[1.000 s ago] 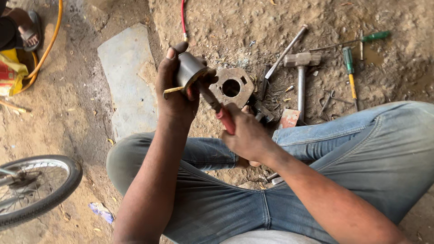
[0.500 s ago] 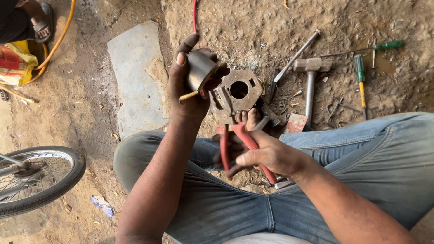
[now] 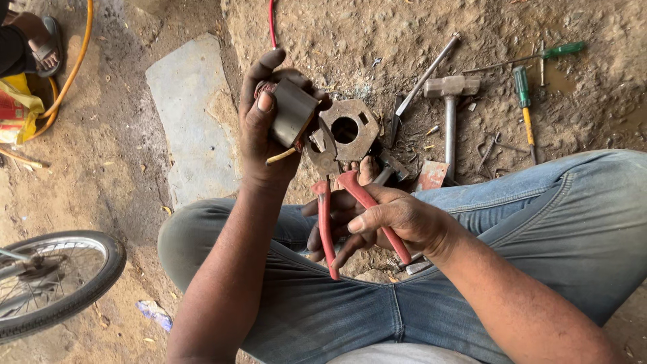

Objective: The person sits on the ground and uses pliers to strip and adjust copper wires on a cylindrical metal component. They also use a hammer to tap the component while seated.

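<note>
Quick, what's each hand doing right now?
Left hand: closed round a small dark metal cylinder, held up.
Right hand: holding red-handled pliers, handles spread, nose at the cylinder.

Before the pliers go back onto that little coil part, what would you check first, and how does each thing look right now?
1. Left hand has a firm hold on the dark coil part: ok, fingers wrap around it.
2. Right hand grips the red-handled pliers: ok, both handles are in the hand.
3. Pliers' jaws open enough to bite: ok, handles are spread.
4. Jaw tips line up with the yellowish wire end: cannot tell, the tips blend into the metal behind.
5. Fingers clear of the jaws: ok, the left thumb sits higher on the part.
6. Hammer and green screwdrivers within reach: ok, on the ground ahead.
</note>
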Demonstrator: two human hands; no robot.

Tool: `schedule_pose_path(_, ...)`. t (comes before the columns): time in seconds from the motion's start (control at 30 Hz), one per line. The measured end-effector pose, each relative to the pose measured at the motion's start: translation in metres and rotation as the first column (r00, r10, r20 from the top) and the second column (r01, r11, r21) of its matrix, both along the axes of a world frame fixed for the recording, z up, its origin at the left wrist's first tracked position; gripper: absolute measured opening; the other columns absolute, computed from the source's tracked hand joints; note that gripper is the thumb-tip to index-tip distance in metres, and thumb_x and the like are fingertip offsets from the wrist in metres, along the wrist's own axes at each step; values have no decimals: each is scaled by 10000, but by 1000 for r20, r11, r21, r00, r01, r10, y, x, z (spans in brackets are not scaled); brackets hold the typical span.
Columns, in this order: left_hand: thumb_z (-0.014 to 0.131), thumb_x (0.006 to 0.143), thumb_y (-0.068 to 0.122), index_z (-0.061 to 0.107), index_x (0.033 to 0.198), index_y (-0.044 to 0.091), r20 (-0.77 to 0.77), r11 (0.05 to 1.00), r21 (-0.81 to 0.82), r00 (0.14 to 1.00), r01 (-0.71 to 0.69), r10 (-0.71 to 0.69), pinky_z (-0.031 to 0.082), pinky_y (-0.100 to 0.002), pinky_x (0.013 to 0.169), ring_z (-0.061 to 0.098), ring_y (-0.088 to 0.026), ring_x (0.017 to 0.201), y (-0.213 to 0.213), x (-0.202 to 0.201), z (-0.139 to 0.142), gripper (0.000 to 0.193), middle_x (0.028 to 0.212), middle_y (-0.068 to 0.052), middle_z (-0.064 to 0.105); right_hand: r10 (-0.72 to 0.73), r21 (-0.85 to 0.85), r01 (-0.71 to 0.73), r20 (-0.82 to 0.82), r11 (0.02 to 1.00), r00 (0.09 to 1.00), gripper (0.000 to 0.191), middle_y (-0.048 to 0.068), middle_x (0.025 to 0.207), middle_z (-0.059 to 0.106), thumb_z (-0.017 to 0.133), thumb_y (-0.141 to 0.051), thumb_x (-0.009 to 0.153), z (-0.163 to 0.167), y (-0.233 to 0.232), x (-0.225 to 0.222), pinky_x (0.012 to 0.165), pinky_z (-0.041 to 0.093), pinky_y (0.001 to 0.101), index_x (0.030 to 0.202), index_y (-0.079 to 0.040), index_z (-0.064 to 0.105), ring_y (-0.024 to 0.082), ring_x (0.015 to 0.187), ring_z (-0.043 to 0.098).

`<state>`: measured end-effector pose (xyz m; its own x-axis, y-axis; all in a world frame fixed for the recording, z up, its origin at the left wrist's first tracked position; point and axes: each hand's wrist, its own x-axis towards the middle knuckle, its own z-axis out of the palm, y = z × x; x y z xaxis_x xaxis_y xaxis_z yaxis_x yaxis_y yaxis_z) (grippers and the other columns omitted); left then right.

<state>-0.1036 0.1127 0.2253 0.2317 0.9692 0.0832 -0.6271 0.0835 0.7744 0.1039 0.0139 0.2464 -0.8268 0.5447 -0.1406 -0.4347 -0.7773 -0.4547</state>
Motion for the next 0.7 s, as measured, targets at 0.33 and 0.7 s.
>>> schedule_pose_path(0.33, 851, 941, 361, 562, 1374, 36, 2, 993, 41, 994, 112, -112, 630, -446, 984, 711, -261, 1049, -2, -7, 9, 614, 1133, -144, 657, -61, 58, 56, 93, 997, 994, 441, 182, 938, 656, 619, -234, 988, 1, -12, -2, 633, 632, 364, 1276, 80, 507, 253, 772, 708)
schedule_pose_path(0.7, 753, 1004, 429, 522, 1359, 48, 50, 994, -107, 999, 14, -9, 619, -471, 924, 706, -300, 1011, -9, -1, -7, 569, 1134, -173, 650, -579, 694, 174, 407, 699, 706, 319, 85, 777, 613, 615, -155, 988, -33, -20, -58, 686, 519, 303, 1205, 75, 569, 145, 696, 617)
